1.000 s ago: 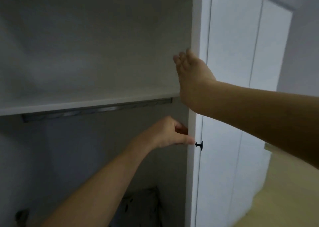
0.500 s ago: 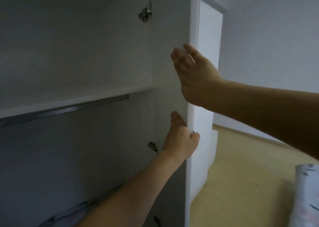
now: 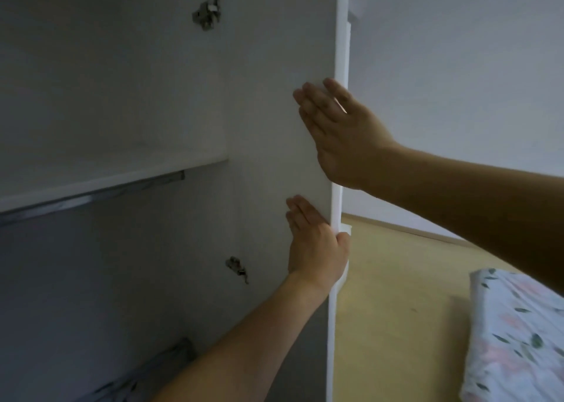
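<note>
A white wardrobe door (image 3: 268, 96) stands swung open, its inner face towards me and its edge running down the middle of the view. My left hand (image 3: 314, 249) lies with straight fingers flat on the inner face and its thumb hooked round the door's edge. Higher up, my right hand (image 3: 338, 136) rests flat on the same face near the edge, fingers straight. Two metal hinges (image 3: 207, 13) (image 3: 236, 267) show where the door meets the wardrobe.
Inside the wardrobe a white shelf (image 3: 106, 181) has a metal hanging rail (image 3: 91, 200) under it, and dark patterned fabric (image 3: 146, 377) lies at the bottom. At the lower right, floral bedding (image 3: 518, 334) lies on the wooden floor (image 3: 396, 279).
The door has swung open to the right. My left hand left the knob side and now clasps the door's edge; my right hand moved onto the inner face.
</note>
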{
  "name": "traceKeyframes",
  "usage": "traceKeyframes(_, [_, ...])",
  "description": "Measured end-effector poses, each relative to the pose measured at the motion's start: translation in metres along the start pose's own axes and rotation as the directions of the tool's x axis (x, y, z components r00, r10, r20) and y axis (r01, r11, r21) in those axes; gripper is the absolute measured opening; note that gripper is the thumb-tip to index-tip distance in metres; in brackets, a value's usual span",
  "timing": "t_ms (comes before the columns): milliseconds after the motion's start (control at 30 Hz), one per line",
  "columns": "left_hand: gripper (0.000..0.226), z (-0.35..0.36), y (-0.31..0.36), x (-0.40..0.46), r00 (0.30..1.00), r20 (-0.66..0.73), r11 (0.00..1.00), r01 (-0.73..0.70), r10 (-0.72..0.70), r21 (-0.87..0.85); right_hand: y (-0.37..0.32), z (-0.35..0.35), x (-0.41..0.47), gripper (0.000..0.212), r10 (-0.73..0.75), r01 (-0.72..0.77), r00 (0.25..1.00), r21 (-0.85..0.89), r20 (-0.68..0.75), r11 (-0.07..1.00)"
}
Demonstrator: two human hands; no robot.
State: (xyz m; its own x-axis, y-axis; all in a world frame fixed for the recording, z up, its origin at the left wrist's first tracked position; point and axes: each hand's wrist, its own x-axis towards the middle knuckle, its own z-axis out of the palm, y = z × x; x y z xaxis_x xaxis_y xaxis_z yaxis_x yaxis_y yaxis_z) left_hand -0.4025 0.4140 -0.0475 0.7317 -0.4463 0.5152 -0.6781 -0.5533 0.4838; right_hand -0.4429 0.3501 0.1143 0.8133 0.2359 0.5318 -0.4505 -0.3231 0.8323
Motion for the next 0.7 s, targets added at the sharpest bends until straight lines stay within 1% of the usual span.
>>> traceKeyframes(167, [0.095,0.032,0.013,0.020,0.999,-0.040,1.000,0.022,-0.021,0.002,0.001,0.035,-0.003,0.065,0.033,-0.034,0.999,0.034,0.023,0.999])
traceKeyframes(300, [0.117,0.046,0.020,0.043,0.996,-0.082,1.000,0.026,-0.027,-0.013,-0.001,0.068,-0.012,0.066,0.048,-0.053,0.997,0.084,0.057,0.995])
traceKeyframes(367, [0.123,0.052,0.022,0.053,0.995,-0.095,0.999,0.036,-0.037,-0.015,-0.002,0.081,-0.017,0.066,0.056,-0.063,0.996,0.116,0.064,0.991])
traceKeyframes(533, [0.126,0.075,0.033,0.074,0.991,-0.117,0.997,0.071,-0.073,-0.018,0.001,0.110,-0.020,0.066,0.072,-0.095,0.992,0.231,0.105,0.968])
traceKeyframes(600, [0.128,0.085,0.028,0.080,0.990,-0.136,0.999,0.037,-0.040,-0.024,0.000,0.121,-0.020,0.066,0.084,-0.105,0.992,0.249,0.093,0.963])
traceKeyframes(700, [0.131,0.092,0.004,0.087,0.984,-0.151,0.995,-0.096,0.090,-0.035,-0.009,0.131,-0.017,0.067,0.111,-0.128,0.991,0.310,0.070,0.942])
